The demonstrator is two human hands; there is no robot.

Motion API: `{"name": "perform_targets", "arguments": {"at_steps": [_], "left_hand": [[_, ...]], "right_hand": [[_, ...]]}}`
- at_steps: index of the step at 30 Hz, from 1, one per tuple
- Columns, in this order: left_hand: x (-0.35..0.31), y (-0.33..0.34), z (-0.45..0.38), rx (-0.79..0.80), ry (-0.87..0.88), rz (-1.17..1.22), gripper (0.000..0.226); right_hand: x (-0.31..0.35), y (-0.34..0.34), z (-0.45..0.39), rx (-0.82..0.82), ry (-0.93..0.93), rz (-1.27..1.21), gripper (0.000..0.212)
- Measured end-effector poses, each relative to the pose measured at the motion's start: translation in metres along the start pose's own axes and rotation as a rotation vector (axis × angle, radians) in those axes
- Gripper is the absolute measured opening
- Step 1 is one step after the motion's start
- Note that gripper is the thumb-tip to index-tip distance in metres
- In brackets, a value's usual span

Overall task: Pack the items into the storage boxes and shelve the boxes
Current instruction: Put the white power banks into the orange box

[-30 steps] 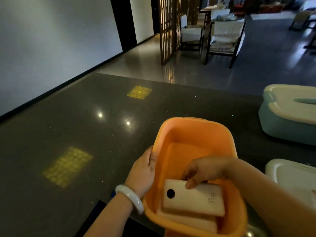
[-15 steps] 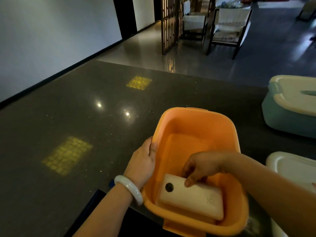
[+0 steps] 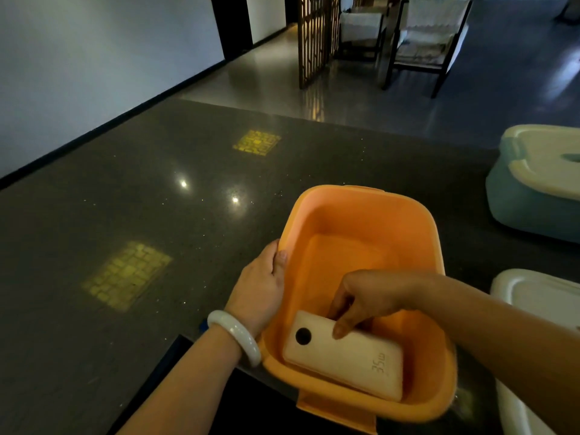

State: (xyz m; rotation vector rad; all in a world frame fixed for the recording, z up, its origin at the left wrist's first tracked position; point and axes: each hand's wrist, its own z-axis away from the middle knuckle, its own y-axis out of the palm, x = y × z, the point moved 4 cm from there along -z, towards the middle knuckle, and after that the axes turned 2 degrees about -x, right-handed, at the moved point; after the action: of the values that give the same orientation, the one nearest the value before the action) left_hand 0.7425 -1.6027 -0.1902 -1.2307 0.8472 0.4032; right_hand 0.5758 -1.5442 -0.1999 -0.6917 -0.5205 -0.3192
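**Entry: power bank settling into orange box, near end**

Item: 1 cream power bank point(image 3: 343, 356), marked "35w", lies inside the orange storage box point(image 3: 361, 221), against its near wall. Compared with 1 second ago it sits lower and flatter, and the second cream slab seen under it then no longer shows; whether it is hidden beneath cannot be told.

Right hand point(image 3: 367, 301): reaches in over the right rim, grip curled on the far long edge of the power bank, 1 fingertip on its top face. Judged: placing is nearly done, release comes next.

Left hand point(image 3: 260, 288): grip clamped on the left rim of the orange storage box, thumb over the edge, steadying it.

Edges: the box overhangs the near edge of the dark worktop point(image 3: 157, 230); a push towards the body could tip it off.

Open room: the far half of the box floor is bare. Broad worktop lies left and ahead. To the right stand a teal lidded box point(image 3: 521, 205) and a white lid point(image 3: 539, 296), near but apart from the orange one.
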Motion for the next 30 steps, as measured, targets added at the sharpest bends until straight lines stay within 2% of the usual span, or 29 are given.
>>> {"name": "perform_targets", "arguments": {"at_steps": [23, 30], "left_hand": [[0.003, 0.001, -0.001, -0.003, 0.007, 0.031, 0.046], [0.001, -0.001, 0.002, 0.013, -0.004, 0.038, 0.037]], "right_hand": [[0.009, 0.001, 0.002, 0.025, -0.008, -0.013, 0.035], [0.014, -0.001, 0.005, 0.024, -0.012, 0.019, 0.037]]}}
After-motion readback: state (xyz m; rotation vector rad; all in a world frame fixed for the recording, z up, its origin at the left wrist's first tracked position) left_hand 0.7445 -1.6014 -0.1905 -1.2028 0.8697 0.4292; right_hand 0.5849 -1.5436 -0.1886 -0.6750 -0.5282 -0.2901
